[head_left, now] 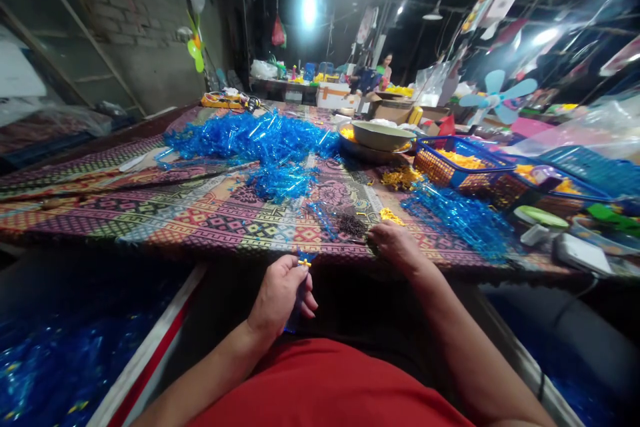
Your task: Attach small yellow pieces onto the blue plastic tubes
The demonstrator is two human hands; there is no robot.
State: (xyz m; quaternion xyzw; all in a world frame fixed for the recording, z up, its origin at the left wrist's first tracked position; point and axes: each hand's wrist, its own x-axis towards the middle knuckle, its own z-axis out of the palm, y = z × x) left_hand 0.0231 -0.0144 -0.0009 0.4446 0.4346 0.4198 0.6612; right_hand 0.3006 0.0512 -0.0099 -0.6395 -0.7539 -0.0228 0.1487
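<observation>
My left hand (279, 295) is raised above the table's near edge, shut on a blue plastic piece (301, 290) with a small yellow cross-shaped part (304, 263) at its top. My right hand (395, 245) rests on the edge of the patterned woven mat (210, 227), with its fingertips partly hidden. Nearest to it lie a heap of small dark parts (353, 225) and a little heap of yellow parts (391, 216). Tangled blue plastic runners (283, 181) lie farther ahead.
A large blue runner pile (250, 137) covers the mat's far middle, and another (460, 220) lies on the right. A blue basket of yellow parts (450, 163) and a metal bowl (380, 135) stand beyond. Blue plastic fills a bin (65, 360) below left. A co-worker (384, 68) stands far back.
</observation>
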